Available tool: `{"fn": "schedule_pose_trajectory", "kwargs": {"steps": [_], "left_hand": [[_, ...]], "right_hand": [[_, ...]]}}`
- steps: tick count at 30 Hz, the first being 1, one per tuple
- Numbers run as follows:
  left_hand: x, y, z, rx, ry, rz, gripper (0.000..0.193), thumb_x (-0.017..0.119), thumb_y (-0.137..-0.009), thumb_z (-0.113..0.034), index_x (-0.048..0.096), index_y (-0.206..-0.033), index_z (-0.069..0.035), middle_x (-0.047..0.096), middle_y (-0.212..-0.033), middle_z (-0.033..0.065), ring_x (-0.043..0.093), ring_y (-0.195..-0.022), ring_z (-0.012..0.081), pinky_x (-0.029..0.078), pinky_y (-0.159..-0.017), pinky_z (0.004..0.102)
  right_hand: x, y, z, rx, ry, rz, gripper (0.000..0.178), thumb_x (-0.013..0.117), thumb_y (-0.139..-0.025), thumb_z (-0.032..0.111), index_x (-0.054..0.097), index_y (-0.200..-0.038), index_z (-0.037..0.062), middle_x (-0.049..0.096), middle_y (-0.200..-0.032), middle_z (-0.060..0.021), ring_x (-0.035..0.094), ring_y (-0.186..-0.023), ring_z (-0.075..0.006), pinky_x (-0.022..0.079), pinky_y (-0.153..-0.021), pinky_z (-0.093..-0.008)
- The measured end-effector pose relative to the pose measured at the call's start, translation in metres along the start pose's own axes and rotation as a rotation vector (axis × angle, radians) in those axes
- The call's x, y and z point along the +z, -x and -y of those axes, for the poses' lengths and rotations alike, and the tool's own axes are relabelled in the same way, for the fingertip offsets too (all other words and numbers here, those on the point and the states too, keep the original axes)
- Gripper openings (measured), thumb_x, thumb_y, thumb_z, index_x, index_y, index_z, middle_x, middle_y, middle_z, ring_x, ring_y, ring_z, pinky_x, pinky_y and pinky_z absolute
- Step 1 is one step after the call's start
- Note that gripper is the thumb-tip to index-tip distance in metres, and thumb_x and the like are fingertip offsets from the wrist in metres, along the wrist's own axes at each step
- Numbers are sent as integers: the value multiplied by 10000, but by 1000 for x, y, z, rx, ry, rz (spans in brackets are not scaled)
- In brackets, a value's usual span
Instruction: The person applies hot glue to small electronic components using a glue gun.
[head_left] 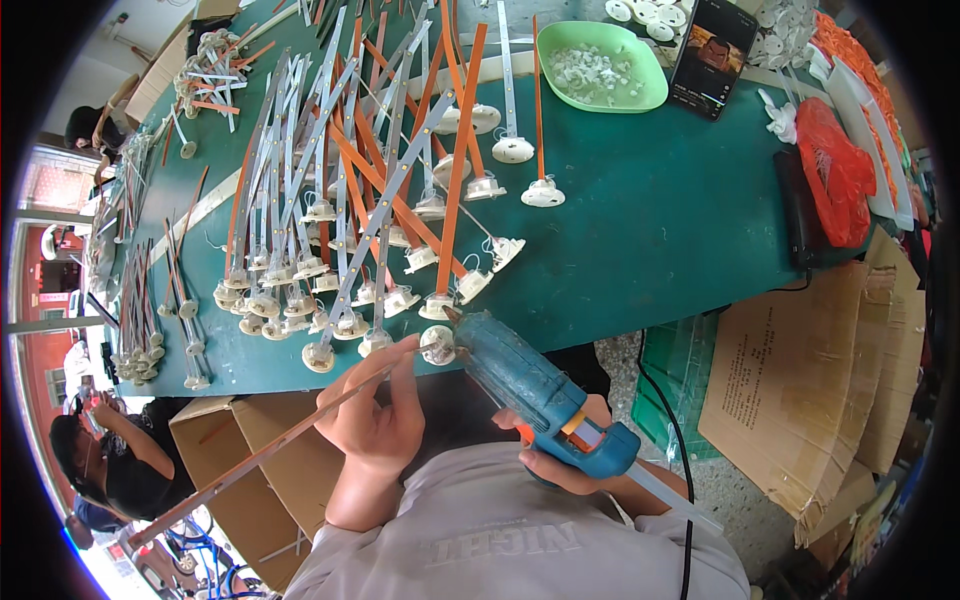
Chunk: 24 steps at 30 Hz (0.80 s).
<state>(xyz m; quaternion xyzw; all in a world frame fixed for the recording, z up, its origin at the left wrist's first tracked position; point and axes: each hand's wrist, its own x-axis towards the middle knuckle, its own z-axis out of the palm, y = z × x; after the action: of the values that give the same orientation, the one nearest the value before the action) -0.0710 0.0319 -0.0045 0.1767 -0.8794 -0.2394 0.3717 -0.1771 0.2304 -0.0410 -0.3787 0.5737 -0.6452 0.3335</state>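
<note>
My left hand [378,412] pinches a long, narrow brown strip [262,452] near its upper end, where a small round white cap [438,344] sits. The strip slants down to the lower left. In my right hand [570,462] is a blue hot glue gun [520,370], its nozzle pointing up and left, close above the white cap. A translucent glue stick [672,498] sticks out of its back. Just beyond my hands, many silver and orange LED strips [385,205] with white round bases lie crowded on the green table [640,230].
Small clear pieces fill a light green bowl [655,92] at the back, beside a propped phone [712,58]. A red plastic bag [835,170] lies far right. Cardboard [790,390] stands below the table's right side; an open carton [240,450] stands lower left. A black cable [682,450] hangs down. Another person [120,450] sits at left.
</note>
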Motion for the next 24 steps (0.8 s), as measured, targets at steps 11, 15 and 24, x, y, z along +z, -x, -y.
{"fn": "schedule_pose_trajectory", "kwargs": {"steps": [11, 15, 24], "left_hand": [[1, 6, 3, -30, 89, 24, 60, 586, -917, 93, 583, -968, 123, 713, -877, 231, 735, -788, 253, 602, -696, 298], [2, 5, 5, -35, 95, 67, 81, 581, -928, 78, 567, -995, 120, 716, -877, 233, 737, -805, 263, 606, -688, 304], [8, 6, 14, 58, 92, -23, 205, 659, -829, 95, 599, -1018, 45, 741, -832, 147, 678, -558, 198, 548, -542, 266]], "right_hand": [[14, 38, -33, 279, -115, 40, 206, 755, -667, 69, 590, -789, 54, 573, -694, -86, 577, -533, -277, 472, -484, -322], [10, 24, -21, -37, 85, 26, 227, 745, -636, 47, 596, -808, 47, 578, -701, -86, 580, -531, -275, 483, -491, -310], [6, 15, -18, -156, 175, 31, 259, 733, -609, 21, 611, -836, 36, 598, -721, -91, 589, -532, -271, 498, -508, -302]]}}
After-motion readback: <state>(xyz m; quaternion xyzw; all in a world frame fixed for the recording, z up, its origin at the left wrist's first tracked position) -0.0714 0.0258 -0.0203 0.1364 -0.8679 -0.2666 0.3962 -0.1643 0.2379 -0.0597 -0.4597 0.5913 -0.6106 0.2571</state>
